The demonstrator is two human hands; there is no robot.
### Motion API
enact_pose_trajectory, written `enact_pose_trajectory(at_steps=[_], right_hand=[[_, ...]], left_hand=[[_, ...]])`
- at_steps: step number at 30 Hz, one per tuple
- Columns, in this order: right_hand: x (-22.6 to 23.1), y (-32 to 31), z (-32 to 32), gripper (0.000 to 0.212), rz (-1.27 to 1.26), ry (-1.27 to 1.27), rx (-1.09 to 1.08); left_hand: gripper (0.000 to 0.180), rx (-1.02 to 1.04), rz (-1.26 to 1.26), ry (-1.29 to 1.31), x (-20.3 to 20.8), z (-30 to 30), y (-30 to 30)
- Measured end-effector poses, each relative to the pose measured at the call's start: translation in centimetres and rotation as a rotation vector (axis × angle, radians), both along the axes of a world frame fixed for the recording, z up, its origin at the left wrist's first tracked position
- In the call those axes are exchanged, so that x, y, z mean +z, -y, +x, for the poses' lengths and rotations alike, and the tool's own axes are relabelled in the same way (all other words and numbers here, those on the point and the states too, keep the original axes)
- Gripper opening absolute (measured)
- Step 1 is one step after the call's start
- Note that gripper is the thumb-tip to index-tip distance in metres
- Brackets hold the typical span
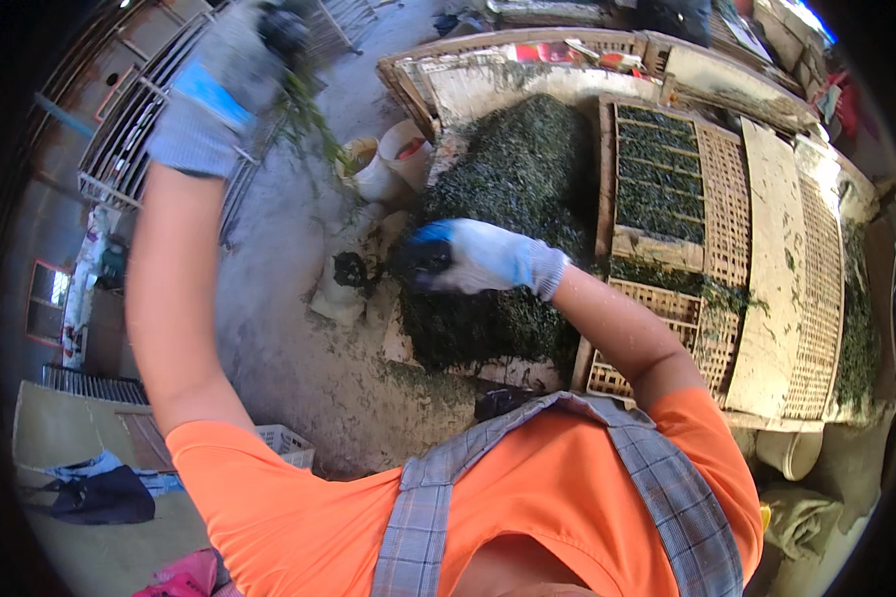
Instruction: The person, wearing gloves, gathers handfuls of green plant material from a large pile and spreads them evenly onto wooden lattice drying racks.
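My left hand (214, 95), in a grey and blue work glove, is raised at the upper left and smeared by motion. Long green leafy strands (309, 124) trail from its fingers, which seem closed round them. In the middle, a large heap of dark green shredded plant matter (513, 159) lies against a pale wall. Over its near left part is my right hand (473, 259), in a similar glove with dark-coated fingers. Those fingers are curled in; what they hold, if anything, is hidden.
Slatted wooden trays (722, 189) with green plant matter stand right of the heap, beside a pale board (772, 269). Whitish buckets (405, 149) stand left of the heap on the concrete floor (279, 259). Metal racks (134, 149) line the far left; a white crate (287, 445) sits nearer.
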State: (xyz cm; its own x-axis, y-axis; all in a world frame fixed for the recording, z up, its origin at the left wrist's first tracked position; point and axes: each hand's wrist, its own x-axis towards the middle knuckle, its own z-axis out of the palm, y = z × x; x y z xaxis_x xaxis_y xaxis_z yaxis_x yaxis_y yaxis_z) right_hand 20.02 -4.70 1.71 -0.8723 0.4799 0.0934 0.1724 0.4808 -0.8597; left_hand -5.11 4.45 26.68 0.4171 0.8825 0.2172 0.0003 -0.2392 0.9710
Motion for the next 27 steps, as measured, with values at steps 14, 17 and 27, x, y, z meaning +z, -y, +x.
enact_pose_trajectory(at_steps=[14,17,27], right_hand=[[-15.0,1.7,32.6,0.043,-1.214,-1.296,-0.442],[-12.7,4.7,40.2,0.048,-1.000,-1.200,-1.205],[-21.2,0.8,38.4,0.023,-1.382,-1.120,-1.455]], left_hand=[[0.027,-0.393,-1.017,0.002,-29.3,24.7,13.3],[0.027,-0.671,-1.208,0.361,-37.0,31.3,12.6],[0.023,0.050,-0.932,0.066,-43.2,29.5,1.3]])
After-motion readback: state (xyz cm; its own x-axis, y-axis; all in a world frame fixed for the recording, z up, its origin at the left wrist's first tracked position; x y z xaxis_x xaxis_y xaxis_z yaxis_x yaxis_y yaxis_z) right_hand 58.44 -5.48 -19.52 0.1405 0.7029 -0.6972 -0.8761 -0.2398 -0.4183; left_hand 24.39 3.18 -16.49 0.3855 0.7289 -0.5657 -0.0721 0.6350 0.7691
